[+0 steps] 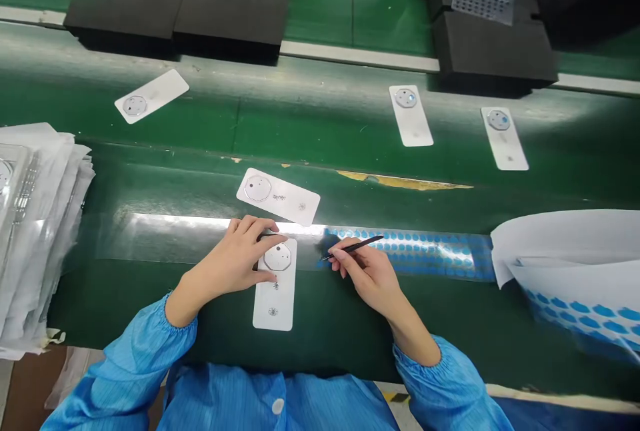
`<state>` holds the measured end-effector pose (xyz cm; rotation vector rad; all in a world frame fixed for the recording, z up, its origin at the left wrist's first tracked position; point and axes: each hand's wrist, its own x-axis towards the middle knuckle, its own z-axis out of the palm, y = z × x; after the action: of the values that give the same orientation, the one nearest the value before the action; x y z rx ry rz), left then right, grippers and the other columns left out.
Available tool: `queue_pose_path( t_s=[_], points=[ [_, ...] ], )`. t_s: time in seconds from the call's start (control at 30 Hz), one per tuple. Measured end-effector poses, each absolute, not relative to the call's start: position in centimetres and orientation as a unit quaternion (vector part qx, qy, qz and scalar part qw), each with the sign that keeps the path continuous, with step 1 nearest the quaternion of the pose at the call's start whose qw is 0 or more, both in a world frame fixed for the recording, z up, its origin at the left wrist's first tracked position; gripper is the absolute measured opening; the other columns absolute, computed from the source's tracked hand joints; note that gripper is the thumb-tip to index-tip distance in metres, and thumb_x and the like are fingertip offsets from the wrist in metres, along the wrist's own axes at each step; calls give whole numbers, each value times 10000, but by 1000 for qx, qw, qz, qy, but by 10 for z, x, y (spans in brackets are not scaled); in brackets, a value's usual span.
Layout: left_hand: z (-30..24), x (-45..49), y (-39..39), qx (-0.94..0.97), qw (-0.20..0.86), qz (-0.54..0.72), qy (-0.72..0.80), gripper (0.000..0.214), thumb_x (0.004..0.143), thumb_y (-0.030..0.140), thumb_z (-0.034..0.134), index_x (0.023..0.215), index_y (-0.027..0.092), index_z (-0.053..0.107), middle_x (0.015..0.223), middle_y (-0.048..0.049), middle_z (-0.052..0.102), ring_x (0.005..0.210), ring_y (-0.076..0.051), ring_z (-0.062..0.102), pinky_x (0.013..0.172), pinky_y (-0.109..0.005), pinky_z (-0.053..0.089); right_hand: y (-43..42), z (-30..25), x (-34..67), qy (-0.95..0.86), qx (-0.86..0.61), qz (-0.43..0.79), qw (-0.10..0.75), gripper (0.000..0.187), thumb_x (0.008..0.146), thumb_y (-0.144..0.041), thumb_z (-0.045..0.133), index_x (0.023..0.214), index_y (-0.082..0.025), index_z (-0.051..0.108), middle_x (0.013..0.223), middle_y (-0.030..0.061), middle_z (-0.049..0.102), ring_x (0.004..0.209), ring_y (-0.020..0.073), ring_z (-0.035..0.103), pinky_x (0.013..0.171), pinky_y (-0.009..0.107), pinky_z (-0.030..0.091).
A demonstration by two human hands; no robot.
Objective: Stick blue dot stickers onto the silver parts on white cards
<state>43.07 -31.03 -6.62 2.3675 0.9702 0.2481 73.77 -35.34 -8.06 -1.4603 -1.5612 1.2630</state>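
My left hand (pixel 241 254) grips the upper left part of a white phone back cover (pixel 274 298), which lies upright before me. A round window with dark dots shows near its top, partly behind my fingers. Between the fingers of my right hand (pixel 367 271) is a pair of black tweezers (pixel 357 244). Their tip points left, over a clear film strip (pixel 170 238). Small blue round stickers (pixel 415 244) fill the strip's right part in rows. Just above my left hand, a second white cover (pixel 285 201) lies tilted.
Three more white covers (pixel 153 96) lie along the green belt. Black boxes (pixel 230 4) stand at the back left, another black box (pixel 495 51) at the back right. A stack of wrapped trays (pixel 45 238) is at left; curled white backing paper with blue stickers (pixel 575 244) is at right.
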Motion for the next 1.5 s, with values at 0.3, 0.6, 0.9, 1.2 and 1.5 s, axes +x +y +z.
queue_pose_path(
  t_s=[0.3,0.6,0.9,1.2,1.5],
  points=[
    [-66,437,-313,893,259,78,361,766,843,448,887,1474,208,524,1483,-168,534,1285,-369,491,1026,-501,373,-353,-75,741,-568,-558,507,331,307,1043,-483,650,919,-215,732,749,54,681,578,168,625,532,324,525],
    [-63,440,-316,895,243,63,369,739,864,461,866,1472,214,527,1529,-170,509,1342,-371,471,1039,-505,385,-341,-63,701,-466,-546,578,388,273,1008,-447,724,915,-191,744,696,42,728,533,151,639,524,291,551],
    [-63,443,-315,890,255,70,372,710,865,436,870,1462,220,552,1536,-171,518,1358,-370,466,1032,-492,380,-335,-72,685,-462,-586,580,326,378,964,-547,753,946,-170,741,725,56,763,491,138,645,481,266,542],
    [-59,443,-314,892,257,68,367,729,839,417,895,1453,199,569,1540,-169,520,1351,-380,460,1032,-497,375,-333,-70,685,-473,-582,579,320,360,960,-533,767,929,-175,744,731,56,770,508,141,677,464,241,547],
    [-62,445,-314,889,264,70,367,686,875,408,862,1462,210,569,1546,-176,511,1362,-376,452,1025,-490,368,-333,-68,685,-492,-583,564,315,348,968,-534,759,925,-189,745,730,55,775,508,147,678,462,251,550]
  ],
)
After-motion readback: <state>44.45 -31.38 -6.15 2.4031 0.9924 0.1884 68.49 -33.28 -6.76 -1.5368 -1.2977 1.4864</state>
